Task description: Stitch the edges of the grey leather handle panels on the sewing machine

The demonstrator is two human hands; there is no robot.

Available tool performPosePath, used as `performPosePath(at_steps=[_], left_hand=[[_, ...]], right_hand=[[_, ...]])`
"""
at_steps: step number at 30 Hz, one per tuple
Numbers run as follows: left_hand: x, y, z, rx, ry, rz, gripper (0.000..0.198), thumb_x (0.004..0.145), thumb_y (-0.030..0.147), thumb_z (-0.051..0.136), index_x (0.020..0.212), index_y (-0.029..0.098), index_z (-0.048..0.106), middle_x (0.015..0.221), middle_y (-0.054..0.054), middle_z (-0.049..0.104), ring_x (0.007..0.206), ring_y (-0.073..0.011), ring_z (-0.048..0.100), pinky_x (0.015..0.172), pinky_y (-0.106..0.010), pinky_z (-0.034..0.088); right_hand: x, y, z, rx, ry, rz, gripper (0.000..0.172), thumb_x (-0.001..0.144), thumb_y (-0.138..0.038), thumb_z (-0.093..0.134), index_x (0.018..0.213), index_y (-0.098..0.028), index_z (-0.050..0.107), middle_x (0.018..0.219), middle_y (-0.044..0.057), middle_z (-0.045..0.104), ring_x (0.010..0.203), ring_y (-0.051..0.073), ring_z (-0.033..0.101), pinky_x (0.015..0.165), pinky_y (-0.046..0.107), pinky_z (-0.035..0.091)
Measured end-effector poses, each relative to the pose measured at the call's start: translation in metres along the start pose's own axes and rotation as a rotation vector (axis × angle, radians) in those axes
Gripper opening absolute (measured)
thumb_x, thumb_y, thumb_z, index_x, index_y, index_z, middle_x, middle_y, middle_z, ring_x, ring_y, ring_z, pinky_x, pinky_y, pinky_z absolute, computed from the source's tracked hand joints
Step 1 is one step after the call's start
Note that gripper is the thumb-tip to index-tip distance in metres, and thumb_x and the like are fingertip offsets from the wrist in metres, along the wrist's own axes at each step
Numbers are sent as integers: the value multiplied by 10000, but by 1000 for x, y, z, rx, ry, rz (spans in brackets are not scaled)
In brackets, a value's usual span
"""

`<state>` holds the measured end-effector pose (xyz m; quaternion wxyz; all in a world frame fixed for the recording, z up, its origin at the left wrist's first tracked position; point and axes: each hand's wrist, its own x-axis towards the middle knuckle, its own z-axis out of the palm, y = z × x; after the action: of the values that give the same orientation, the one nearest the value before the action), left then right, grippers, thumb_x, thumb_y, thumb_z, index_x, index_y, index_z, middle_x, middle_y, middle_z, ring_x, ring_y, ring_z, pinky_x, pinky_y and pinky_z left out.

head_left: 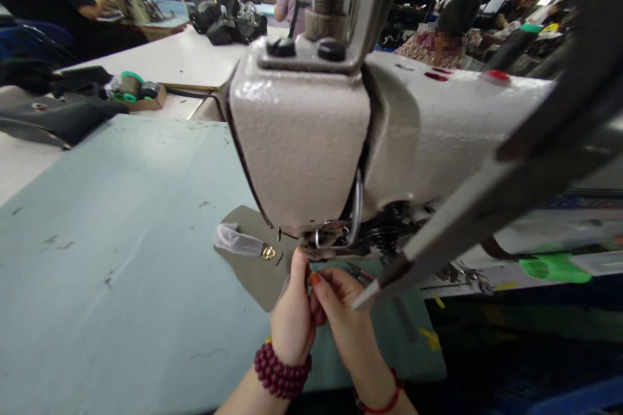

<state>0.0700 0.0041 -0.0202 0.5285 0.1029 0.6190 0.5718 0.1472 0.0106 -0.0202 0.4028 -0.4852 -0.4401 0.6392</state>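
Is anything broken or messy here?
Nothing broken or spilled. The table has a few small dark scuffs, and the grey piece with a gold clasp lies slanted under the sewing machine.

Needle out of sight behind sewing machine head point(299, 142)

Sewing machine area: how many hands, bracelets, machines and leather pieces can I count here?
Bare hands: 2, left hand and right hand
Bracelets: 2, dark red bead bracelet and thin red cord bracelet
White metal sewing machine: 1
Flat grey-brown leather piece with gold clasp: 1
Total: 6
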Motion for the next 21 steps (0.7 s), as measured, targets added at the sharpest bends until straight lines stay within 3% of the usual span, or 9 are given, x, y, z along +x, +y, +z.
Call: performPosePath(at_steps=[4, 6, 9, 10, 12, 15, 16, 18, 21], left_hand=[[-7, -8, 4, -61, -1, 80, 359, 698, 509, 724, 887, 209, 669, 521, 59, 509, 438, -98, 442, 386, -184, 339], [-11, -19, -8, -145, -34, 142, 351, 713, 476, 716, 938, 220, 632, 710, 15, 613, 588, -131, 551, 521, -218, 457], [-10, -39, -57, -209, 44, 283, 306, 822, 483, 579, 1002, 235, 584, 982, -38, 623, 844, -177, 598, 683, -271, 506], [-5, -41, -78, -126, 130, 370, 306, 856, 489, 531, 1041, 250, 579, 1043, -42, 605, 911, -184, 590, 692, -264, 496], [17, -32, -119, 240, 190, 613, 353, 925, 413, 473, 1248, 277, 512, 1286, -70, 516, 1191, -230, 494, 934, -358, 444], [67, 13, -145, 949, -255, 1060, 512, 932, 494, 438, 1384, 255, 424, 1438, -138, 418, 1373, -366, 311, 1109, -579, 236], [84, 32, -141, 1079, -422, 1162, 571, 927, 548, 410, 1413, 249, 391, 1452, -154, 408, 1371, -384, 317, 1092, -581, 271], [108, 68, -124, 1224, -655, 1315, 664, 877, 636, 445, 1398, 228, 394, 1321, -164, 529, 1233, -373, 482, 982, -513, 419], [114, 105, -93, 1406, -903, 1329, 636, 819, 624, 570, 1320, 244, 477, 1148, -104, 636, 996, -288, 624, 847, -391, 500]], right_hand=[[-2, -8, 0, -118, 69, -84, 369, 888, -445, 583, 650, -165, 545, 522, -34, 491, 462, 82, 444, 433, 175, 327], [-1, -12, 3, -144, 90, -105, 397, 907, -461, 547, 642, -165, 542, 535, -18, 514, 476, 93, 478, 447, 184, 343], [2, -13, 13, -145, 103, -84, 447, 930, -500, 475, 657, -159, 568, 552, -2, 533, 480, 108, 511, 457, 199, 355], [4, -12, 18, -145, 108, -80, 464, 932, -511, 460, 642, -162, 555, 542, -8, 511, 473, 106, 496, 451, 201, 341], [9, -9, 28, -161, 122, -108, 482, 921, -516, 469, 576, -180, 472, 508, -34, 412, 458, 93, 417, 439, 205, 283], [18, -4, 42, -190, 154, -193, 478, 919, -448, 482, 541, -196, 334, 515, -50, 292, 494, 84, 304, 454, 222, 207], [21, -2, 45, -192, 165, -205, 467, 922, -419, 473, 543, -195, 318, 523, -48, 282, 507, 85, 288, 462, 226, 199], [24, 0, 47, -180, 172, -197, 441, 919, -380, 457, 546, -193, 316, 531, -45, 282, 515, 85, 277, 467, 231, 192], [25, 2, 39, -171, 128, -177, 425, 895, -375, 477, 542, -193, 326, 525, -47, 286, 499, 80, 275, 456, 230, 185]])
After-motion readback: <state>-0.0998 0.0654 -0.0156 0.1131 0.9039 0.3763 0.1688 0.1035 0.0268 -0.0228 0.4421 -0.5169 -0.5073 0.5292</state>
